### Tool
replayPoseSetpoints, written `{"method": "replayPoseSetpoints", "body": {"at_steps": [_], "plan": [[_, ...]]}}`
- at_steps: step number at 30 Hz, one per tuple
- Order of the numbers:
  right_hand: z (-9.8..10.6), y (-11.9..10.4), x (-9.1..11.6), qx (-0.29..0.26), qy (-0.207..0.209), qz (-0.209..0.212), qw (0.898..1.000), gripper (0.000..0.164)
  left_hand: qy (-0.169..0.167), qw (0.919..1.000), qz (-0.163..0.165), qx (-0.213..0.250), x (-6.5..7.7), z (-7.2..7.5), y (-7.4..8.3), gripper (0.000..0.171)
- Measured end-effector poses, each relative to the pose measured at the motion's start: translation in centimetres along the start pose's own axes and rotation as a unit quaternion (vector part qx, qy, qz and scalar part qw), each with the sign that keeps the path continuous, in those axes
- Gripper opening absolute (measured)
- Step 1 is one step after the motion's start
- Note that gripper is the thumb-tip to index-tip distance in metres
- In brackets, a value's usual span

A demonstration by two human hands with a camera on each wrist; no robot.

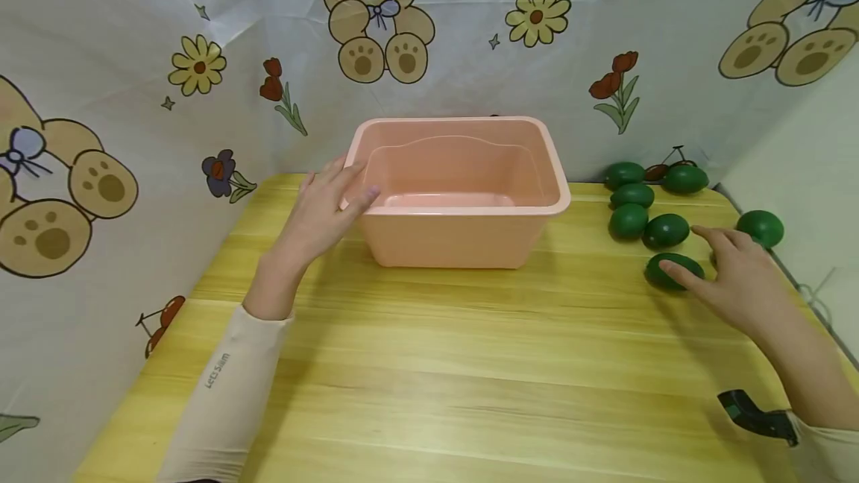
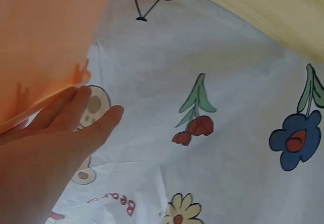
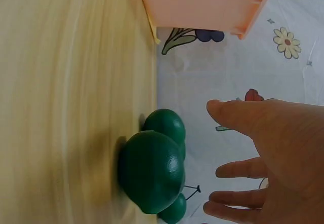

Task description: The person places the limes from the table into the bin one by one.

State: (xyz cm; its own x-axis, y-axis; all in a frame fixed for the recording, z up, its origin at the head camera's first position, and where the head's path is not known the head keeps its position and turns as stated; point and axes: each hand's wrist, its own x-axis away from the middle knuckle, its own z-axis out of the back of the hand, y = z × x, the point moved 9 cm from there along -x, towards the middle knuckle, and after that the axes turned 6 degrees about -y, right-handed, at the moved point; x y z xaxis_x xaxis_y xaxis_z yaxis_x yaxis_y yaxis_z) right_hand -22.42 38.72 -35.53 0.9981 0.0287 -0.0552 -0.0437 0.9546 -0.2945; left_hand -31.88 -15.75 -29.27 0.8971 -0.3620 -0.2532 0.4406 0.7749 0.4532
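A pink plastic bin (image 1: 463,239) stands at the back middle of the wooden table. My left hand (image 1: 324,213) rests on its left rim, fingers extended over the edge; in the left wrist view the thumb (image 2: 107,124) stands apart from the bin wall. At the right, my right hand (image 1: 745,282) hovers over several dark green, glossy, lime-shaped fruits, fingers spread and holding nothing. Its thumb overlaps the nearest fruit (image 1: 671,258) in the head view, while the right wrist view shows a gap between the fingers and the large green fruit (image 3: 152,171).
More green fruits (image 1: 628,221) lie in a loose cluster by the back right corner, with one fruit (image 1: 760,228) beside the right wall. A white cloth printed with bears and flowers (image 1: 456,58) hangs behind the table (image 1: 436,364). A black strap piece (image 1: 757,416) sits at my right wrist.
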Motion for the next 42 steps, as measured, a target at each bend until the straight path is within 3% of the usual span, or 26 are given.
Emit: {"method": "replayPoseSetpoints", "body": {"at_steps": [8, 15, 21, 30, 34, 39, 42], "plan": [[-1.8, 0.9, 0.1, 0.009, -0.058, 0.000, 0.998, 0.083, 0.009, 0.9995, -0.006, 0.029, 0.0, 0.1, -0.9, 0.081], [-2.4, 0.9, 0.0, 0.022, -0.040, 0.022, 0.999, 0.077, 0.004, 0.9993, 0.001, 0.037, 0.0, -0.1, -1.1, 0.085], [-2.6, 0.7, -0.5, -0.008, -0.026, 0.042, 0.999, 0.064, -0.005, 0.9981, 0.020, 0.058, 0.1, -0.3, -1.6, 0.085], [-2.7, 0.3, -1.0, -0.024, -0.026, 0.044, 0.998, 0.061, 0.000, 0.9957, 0.034, 0.087, 0.0, -0.6, -1.8, 0.085], [-2.2, -0.7, -1.5, -0.027, -0.016, 0.041, 0.999, 0.062, 0.029, 0.9932, 0.032, 0.108, 0.1, -0.7, -2.2, 0.080], [-0.5, -2.6, -1.9, -0.052, 0.027, 0.046, 0.997, 0.055, 0.113, 0.9865, -0.009, 0.118, 0.1, -0.4, -2.0, 0.070], [1.1, -3.7, -2.1, -0.066, 0.046, 0.043, 0.996, 0.053, 0.140, 0.9825, -0.023, 0.120, 0.1, -0.4, -1.8, 0.067]]}}
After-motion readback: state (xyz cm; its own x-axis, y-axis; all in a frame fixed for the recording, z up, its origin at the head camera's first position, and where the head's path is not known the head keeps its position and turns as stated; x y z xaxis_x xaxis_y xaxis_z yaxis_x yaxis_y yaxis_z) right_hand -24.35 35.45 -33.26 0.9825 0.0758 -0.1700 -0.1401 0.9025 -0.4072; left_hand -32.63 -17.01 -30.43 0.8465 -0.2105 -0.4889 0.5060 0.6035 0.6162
